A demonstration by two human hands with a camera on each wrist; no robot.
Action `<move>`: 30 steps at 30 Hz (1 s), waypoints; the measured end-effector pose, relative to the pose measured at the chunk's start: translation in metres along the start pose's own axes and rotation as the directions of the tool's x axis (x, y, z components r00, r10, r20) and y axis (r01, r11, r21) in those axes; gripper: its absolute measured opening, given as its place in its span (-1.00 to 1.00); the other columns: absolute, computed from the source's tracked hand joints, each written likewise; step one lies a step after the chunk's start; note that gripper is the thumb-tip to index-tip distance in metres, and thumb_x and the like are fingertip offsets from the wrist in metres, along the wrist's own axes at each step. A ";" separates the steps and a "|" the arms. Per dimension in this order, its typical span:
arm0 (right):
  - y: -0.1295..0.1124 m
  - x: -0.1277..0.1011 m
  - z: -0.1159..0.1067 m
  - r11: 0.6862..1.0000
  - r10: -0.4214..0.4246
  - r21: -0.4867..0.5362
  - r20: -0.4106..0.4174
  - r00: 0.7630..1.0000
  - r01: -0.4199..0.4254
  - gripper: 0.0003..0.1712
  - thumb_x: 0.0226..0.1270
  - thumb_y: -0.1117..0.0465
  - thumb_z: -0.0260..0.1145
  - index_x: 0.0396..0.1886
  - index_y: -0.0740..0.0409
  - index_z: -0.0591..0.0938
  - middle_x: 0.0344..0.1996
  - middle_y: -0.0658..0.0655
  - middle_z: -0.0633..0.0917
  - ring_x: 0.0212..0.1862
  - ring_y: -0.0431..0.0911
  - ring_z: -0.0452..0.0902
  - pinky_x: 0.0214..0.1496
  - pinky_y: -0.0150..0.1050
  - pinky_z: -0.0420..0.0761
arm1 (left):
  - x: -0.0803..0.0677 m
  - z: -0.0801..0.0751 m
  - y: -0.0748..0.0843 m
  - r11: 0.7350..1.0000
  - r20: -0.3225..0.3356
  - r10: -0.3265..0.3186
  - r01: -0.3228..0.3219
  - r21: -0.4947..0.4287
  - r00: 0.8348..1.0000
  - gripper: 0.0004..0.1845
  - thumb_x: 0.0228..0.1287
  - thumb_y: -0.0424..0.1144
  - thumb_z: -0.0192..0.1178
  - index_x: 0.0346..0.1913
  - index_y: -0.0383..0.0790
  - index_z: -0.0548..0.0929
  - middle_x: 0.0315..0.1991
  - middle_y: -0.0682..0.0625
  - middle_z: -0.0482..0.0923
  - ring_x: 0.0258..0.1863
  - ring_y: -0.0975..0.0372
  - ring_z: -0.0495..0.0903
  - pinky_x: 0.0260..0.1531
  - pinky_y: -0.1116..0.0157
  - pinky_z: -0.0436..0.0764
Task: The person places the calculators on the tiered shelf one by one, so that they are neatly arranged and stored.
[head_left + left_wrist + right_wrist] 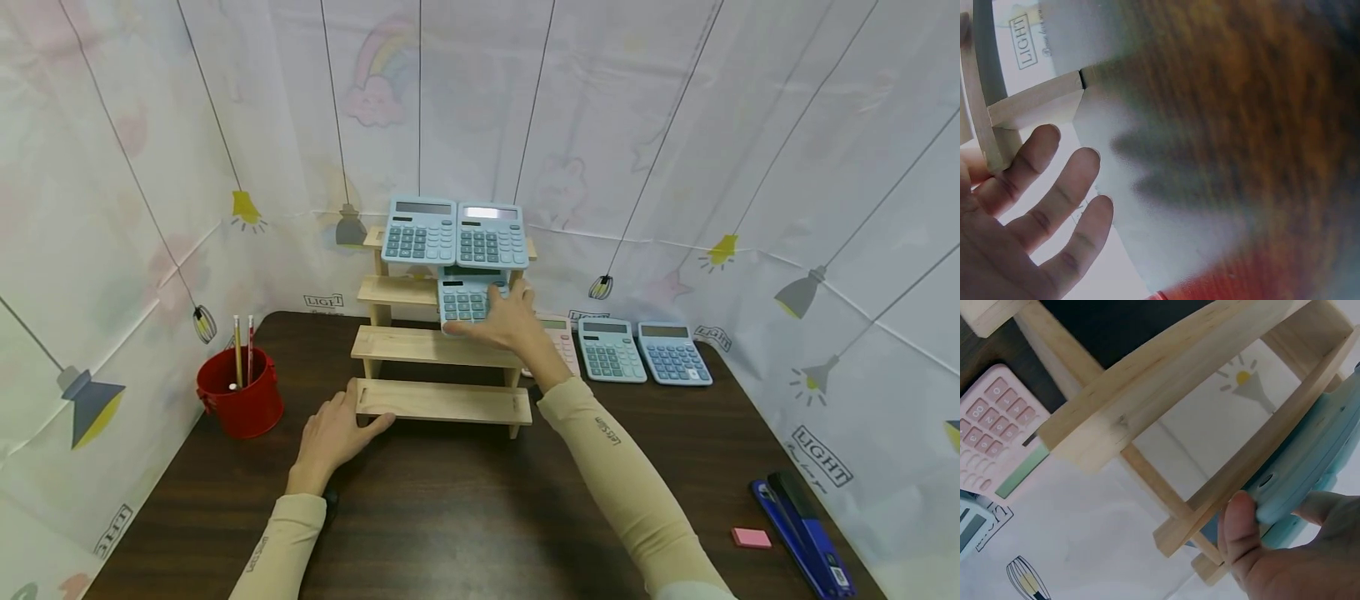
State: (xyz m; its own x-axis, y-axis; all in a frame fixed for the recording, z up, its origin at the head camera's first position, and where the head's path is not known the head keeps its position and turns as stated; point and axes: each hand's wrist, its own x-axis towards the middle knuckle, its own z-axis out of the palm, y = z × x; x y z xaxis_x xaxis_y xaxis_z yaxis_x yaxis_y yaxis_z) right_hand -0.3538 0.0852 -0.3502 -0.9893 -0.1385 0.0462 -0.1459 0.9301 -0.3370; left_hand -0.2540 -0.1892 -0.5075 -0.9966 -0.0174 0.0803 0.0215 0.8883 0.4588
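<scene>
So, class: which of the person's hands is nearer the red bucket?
Left. The left hand rests beside the red bucket; the right hand holds a calculator on the rack.

Bucket: a red round plastic bucket (241,400) with pencils stands left of the left hand.
Top tier: two light-blue calculators (454,233) stand side by side above the right hand.
Table right: a pink calculator (558,342), a teal calculator (611,351) and a blue calculator (673,353) lie just right of the right hand.
Near edge: a blue stapler (802,521) and a pink eraser (752,538) lie well right of the right forearm.

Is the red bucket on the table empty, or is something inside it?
Not empty. The red bucket stands upright on the table with pencils sticking up from it.
</scene>
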 end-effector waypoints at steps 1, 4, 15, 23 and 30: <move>-0.001 0.001 0.001 1.000 -0.008 0.002 0.000 1.000 0.008 0.46 -0.14 -0.69 0.27 0.61 0.11 0.12 0.56 0.50 -0.16 0.56 0.39 -0.09 0.33 0.35 0.44 | 0.000 0.000 0.000 1.000 0.001 -0.001 0.001 -0.001 1.000 0.19 0.17 0.55 0.06 0.58 -0.30 0.08 0.29 -0.32 0.48 0.14 -0.22 0.56 0.08 -0.23 0.53; -0.006 0.002 0.003 0.999 -0.034 0.003 0.006 0.999 0.034 0.47 -0.15 -0.67 0.30 0.62 0.11 0.10 0.55 0.47 -0.12 0.55 0.38 -0.05 0.32 0.33 0.47 | 0.000 0.000 0.000 1.000 0.006 -0.002 0.002 -0.002 1.000 0.19 0.18 0.55 0.06 0.58 -0.31 0.07 0.29 -0.33 0.48 0.14 -0.23 0.55 0.08 -0.23 0.53; -0.018 0.004 0.017 0.994 -0.111 -0.019 -0.014 0.994 0.111 0.42 -0.04 -0.63 0.31 0.61 0.16 0.10 0.57 0.47 -0.13 0.57 0.40 -0.04 0.32 0.29 0.49 | -0.001 -0.001 0.001 1.000 0.011 -0.001 0.001 -0.001 1.000 0.19 0.17 0.56 0.05 0.57 -0.32 0.09 0.27 -0.33 0.49 0.11 -0.22 0.56 0.05 -0.23 0.53; -0.027 0.004 0.024 0.982 -0.182 -0.067 -0.050 0.982 0.179 0.30 0.07 -0.57 0.28 0.57 0.20 0.20 0.53 0.48 0.00 0.51 0.31 0.06 0.43 0.16 0.43 | 0.000 -0.002 0.003 1.000 0.019 -0.008 0.007 0.004 1.000 0.19 0.18 0.55 0.06 0.58 -0.31 0.07 0.29 -0.32 0.48 0.12 -0.21 0.55 0.08 -0.22 0.53; -0.036 0.005 0.031 0.967 -0.222 -0.148 -0.086 0.971 0.208 0.18 0.17 -0.55 0.21 0.54 0.15 0.27 0.51 0.48 0.10 0.46 0.28 0.17 0.43 0.10 0.44 | 0.000 -0.002 0.001 1.000 0.021 -0.011 0.011 0.003 1.000 0.20 0.18 0.55 0.06 0.59 -0.31 0.06 0.31 -0.32 0.47 0.14 -0.23 0.54 0.10 -0.23 0.52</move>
State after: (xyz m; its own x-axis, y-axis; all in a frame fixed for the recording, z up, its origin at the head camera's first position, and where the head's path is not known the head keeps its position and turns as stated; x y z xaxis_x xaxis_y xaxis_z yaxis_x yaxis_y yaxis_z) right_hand -0.3530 0.0401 -0.3672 -0.9288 -0.3116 0.2005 -0.3471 0.9210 -0.1767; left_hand -0.2540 -0.1896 -0.5053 -0.9982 -0.0175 0.0568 0.0104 0.8896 0.4567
